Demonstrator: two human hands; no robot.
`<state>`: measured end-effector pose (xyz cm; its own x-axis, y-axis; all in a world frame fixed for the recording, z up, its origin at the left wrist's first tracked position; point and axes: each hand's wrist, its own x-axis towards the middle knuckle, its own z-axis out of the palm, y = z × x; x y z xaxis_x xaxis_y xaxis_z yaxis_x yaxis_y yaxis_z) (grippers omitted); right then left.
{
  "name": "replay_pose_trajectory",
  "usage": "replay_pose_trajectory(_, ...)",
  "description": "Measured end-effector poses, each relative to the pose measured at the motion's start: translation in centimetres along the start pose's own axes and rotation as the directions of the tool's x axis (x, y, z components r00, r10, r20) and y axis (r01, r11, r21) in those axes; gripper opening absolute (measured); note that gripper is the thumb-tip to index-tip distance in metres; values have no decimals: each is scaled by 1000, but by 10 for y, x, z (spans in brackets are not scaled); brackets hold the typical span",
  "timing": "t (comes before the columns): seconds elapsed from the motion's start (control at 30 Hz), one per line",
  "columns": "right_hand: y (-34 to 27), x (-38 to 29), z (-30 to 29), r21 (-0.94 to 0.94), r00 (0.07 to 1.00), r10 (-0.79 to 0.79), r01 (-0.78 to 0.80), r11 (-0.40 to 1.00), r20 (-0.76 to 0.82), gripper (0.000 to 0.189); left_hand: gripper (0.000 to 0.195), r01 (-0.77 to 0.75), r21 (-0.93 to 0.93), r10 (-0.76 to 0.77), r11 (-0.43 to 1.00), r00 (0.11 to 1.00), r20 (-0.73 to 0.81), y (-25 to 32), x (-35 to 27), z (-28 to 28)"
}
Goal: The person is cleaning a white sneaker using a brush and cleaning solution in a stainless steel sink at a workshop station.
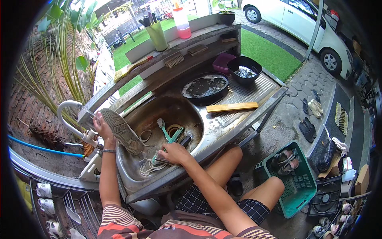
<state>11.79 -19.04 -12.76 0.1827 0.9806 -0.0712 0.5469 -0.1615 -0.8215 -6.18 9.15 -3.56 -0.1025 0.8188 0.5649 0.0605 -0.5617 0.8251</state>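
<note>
My left hand (103, 129) grips a shoe (122, 129) at the left side of the metal sink (195, 119). The shoe is tilted, with its worn, grooved sole towards me. The clear end of the white curved tap (61, 112) is right by my left fingers. My right hand (176, 154) is low at the sink's front edge, its fingers closed around a teal-handled brush (173, 139). Another teal brush (161, 124) with pale bristles lies in the basin near the drain ring. Pale shoelaces (146, 167) are tangled on the basin floor.
On the drainboard are a wooden bar (232, 107), a round black basin of foamy water (206, 86), a black bowl (245, 70) and a purple tub (223, 62). A scrub brush (174, 61) rests on the shelf behind. A green crate (298, 198) with shoes stands right.
</note>
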Motion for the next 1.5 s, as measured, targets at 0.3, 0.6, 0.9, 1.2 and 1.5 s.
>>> replay_pose_trajectory(0.3, -7, 0, -4, 86, 999, 52, -51, 995, -8, 69, 46, 476, -405, -366, 781, 874, 320, 28, -23, -1)
replay_pose_trajectory(0.6, -19, -10, -17, 279, 969, -204, 236, 931, -138, 123, 60, 584, -350, -518, 732, 811, 271, 44, -65, 33)
replay_pose_trajectory(0.9, -15, -8, -14, 145, 986, -107, 125, 981, -128, 103, 57, -343, 183, 210, 922, 835, 508, 83, -112, 60)
replay_pose_trajectory(1.2, -8, -7, -7, 89, 974, -128, 146, 985, -189, 102, 79, -800, 306, 425, 515, 549, 720, 105, -145, 52)
replay_pose_trajectory(1.5, -13, -11, -7, 98, 988, -73, 87, 991, -139, 91, 49, -334, 188, 199, 924, 836, 511, 33, -77, 47)
